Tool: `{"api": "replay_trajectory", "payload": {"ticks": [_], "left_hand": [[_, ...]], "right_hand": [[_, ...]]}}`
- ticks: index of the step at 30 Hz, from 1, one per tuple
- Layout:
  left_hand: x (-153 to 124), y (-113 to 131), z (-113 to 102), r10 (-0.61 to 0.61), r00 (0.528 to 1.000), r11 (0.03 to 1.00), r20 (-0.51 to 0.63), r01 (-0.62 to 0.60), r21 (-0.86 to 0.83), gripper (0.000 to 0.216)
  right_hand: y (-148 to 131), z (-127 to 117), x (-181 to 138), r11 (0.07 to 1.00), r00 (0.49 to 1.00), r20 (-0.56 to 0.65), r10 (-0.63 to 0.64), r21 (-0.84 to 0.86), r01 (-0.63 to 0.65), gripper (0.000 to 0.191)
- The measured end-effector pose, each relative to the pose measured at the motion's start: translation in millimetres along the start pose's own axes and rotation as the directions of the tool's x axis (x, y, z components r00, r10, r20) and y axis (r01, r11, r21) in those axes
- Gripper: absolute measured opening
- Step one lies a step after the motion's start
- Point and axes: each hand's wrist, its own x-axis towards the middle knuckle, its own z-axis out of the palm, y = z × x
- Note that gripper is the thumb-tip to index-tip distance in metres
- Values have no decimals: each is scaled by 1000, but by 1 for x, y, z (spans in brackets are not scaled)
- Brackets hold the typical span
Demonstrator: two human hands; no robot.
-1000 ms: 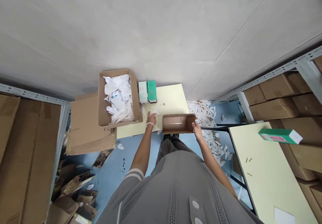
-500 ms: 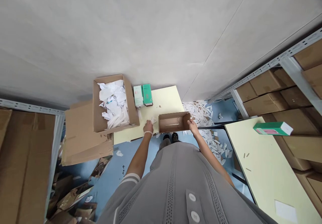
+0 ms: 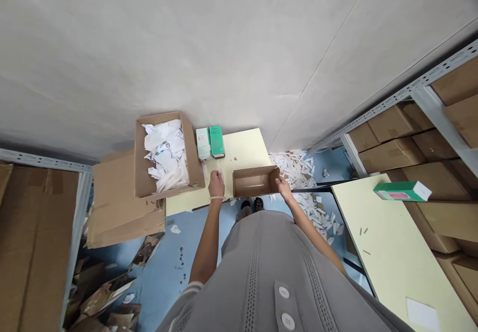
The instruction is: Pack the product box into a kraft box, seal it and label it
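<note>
A small, open cardboard box (image 3: 256, 189) sits at the front of the pale yellow table (image 3: 244, 145), its inside facing up and bare. My right hand (image 3: 285, 189) grips the box's right end wall, thumb over the edge. To the left of that box, my left hand (image 3: 216, 184) is closed above the tabletop. Something pale shows by its fingers, too small to name. Beyond this hand stand a white-and-green carton (image 3: 203, 144) and a green carton (image 3: 216, 142), side by side. Further left, a large cardboard box (image 3: 192, 158) holds crumpled white paper (image 3: 166, 153).
Flattened cardboard (image 3: 112, 197) lies at the left. White paper scraps (image 3: 295, 165) cover the floor beyond the table's right end. On the right, a second table (image 3: 388, 242) bears a green box (image 3: 399, 191). Shelves with cardboard boxes (image 3: 388, 123) line the right side.
My left hand has moved slightly left and away from my body, closer to the two cartons. My right hand keeps its hold on the small cardboard box.
</note>
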Motion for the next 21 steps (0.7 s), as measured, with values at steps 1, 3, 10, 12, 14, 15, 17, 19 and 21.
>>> {"api": "replay_trajectory", "payload": {"ticks": [1, 3, 10, 12, 14, 15, 17, 19, 21], "left_hand": [[-10, 5, -10, 52, 993, 998, -103, -56, -39, 37], [-32, 17, -23, 198, 959, 977, -202, -210, -39, 33], [-74, 65, -24, 477, 873, 873, 103, -484, 63, 25], [-73, 65, -34, 450, 892, 892, 37, -451, 27, 26], [-64, 53, -55, 369, 925, 929, -88, -370, 5, 30], [-58, 43, -68, 304, 940, 952, -158, -307, 7, 32], [-40, 16, -96, 139, 948, 990, -286, -137, 26, 34], [-17, -16, -121, -48, 916, 997, -399, 66, 31, 36], [8, -49, -138, -177, 888, 977, -424, 211, 34, 34]], "right_hand": [[0, 0, 0, 1000, 1000, 0, 2, 3, -2, 49], [0, 0, 1, 1000, 1000, -4, 22, 6, -22, 52], [-6, 2, 7, 999, 999, 15, 30, -13, -30, 57], [-9, 4, 7, 1000, 1000, 22, 22, -17, -22, 55], [-11, 6, 6, 1000, 999, 32, 12, -17, -12, 53], [-12, 7, 6, 1000, 999, 39, 7, -17, -6, 52], [-13, 8, 6, 1000, 998, 56, -5, -14, 5, 51], [-13, 9, 6, 1000, 997, 73, -16, -9, 16, 52], [-13, 10, 6, 1000, 996, 89, -29, -3, 30, 52]]}}
